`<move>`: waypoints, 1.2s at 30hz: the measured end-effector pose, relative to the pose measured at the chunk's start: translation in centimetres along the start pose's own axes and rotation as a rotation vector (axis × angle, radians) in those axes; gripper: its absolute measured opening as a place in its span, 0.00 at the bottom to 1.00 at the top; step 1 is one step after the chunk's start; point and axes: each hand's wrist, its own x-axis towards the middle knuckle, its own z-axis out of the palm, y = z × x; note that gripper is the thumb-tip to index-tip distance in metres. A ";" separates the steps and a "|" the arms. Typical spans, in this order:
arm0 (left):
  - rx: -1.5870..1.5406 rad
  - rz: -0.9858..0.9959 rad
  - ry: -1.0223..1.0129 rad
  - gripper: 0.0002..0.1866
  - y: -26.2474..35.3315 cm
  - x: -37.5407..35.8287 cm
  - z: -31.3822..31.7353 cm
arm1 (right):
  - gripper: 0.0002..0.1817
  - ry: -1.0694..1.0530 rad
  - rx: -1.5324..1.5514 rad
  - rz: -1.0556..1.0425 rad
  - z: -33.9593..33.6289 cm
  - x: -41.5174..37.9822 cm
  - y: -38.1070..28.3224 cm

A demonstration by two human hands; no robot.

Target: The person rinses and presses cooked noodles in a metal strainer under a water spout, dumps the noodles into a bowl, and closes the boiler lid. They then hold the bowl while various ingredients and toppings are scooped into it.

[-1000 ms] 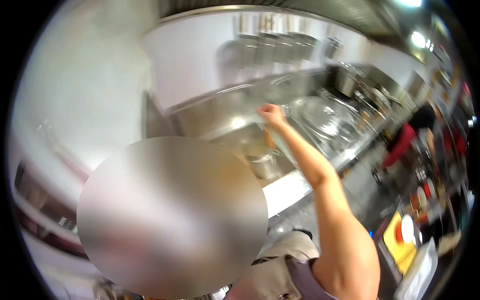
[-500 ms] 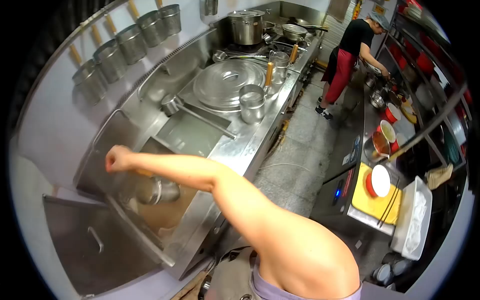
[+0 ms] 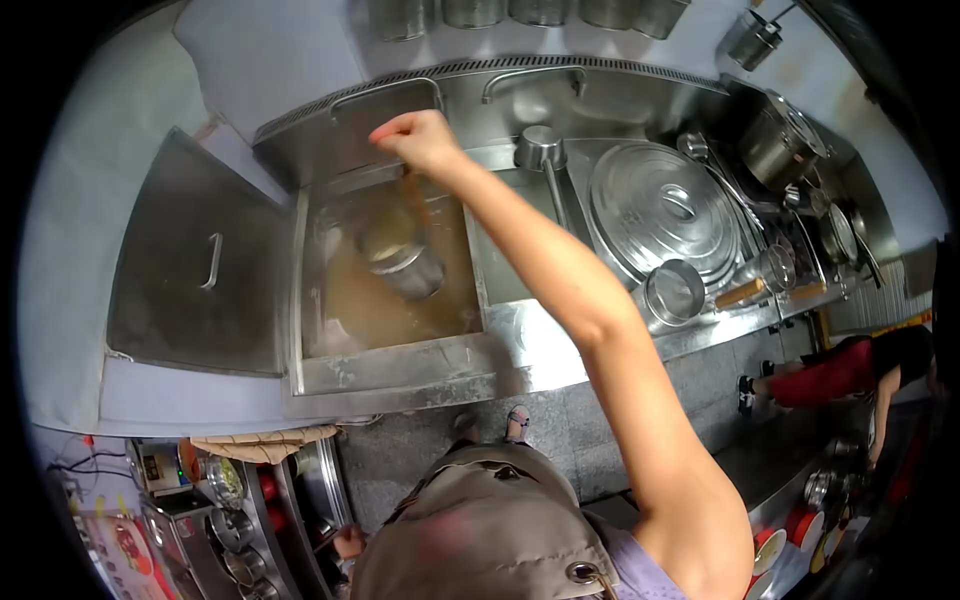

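My right hand [image 3: 420, 140] is closed around the upper end of a wooden handle. The handle belongs to a metal noodle strainer [image 3: 413, 275], which sits tilted in the cloudy brownish water of a square cooking tank [image 3: 390, 375]. Pale, blurred contents show in the strainer's mouth. Low in the view, part of my left hand [image 3: 348, 543] appears beside the apron [image 3: 465, 525]; its fingers are too hidden to read. A metal ladle [image 3: 541, 150] rests across the neighbouring tank, right of my forearm.
A large round lid [image 3: 665, 210] covers the pot to the right, with another strainer [image 3: 674, 293] near the counter edge. A hinged metal cover [image 3: 205, 265] stands left of the tank. A co-worker [image 3: 850, 370] is at the far right, by a counter with red bowls [image 3: 803, 528].
My view has swung left and down over the tank. My right hand keeps its grip on the strainer handle. Part of my left hand now shows at the bottom.
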 end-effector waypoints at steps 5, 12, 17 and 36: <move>-0.266 -0.168 -0.108 0.12 23.4 9.1 -3.3 | 0.09 0.114 0.233 0.091 -3.3 0.5 -0.6; -0.487 0.255 -0.181 0.09 41.0 22.7 -4.2 | 0.11 0.329 0.235 0.153 -6.3 -1.7 6.3; -0.803 0.521 -0.454 0.11 51.9 30.0 5.0 | 0.13 0.405 0.291 0.378 -8.8 -7.3 13.9; -0.890 0.354 -0.294 0.07 60.3 34.2 31.4 | 0.11 0.307 0.334 0.409 -16.0 -6.1 20.2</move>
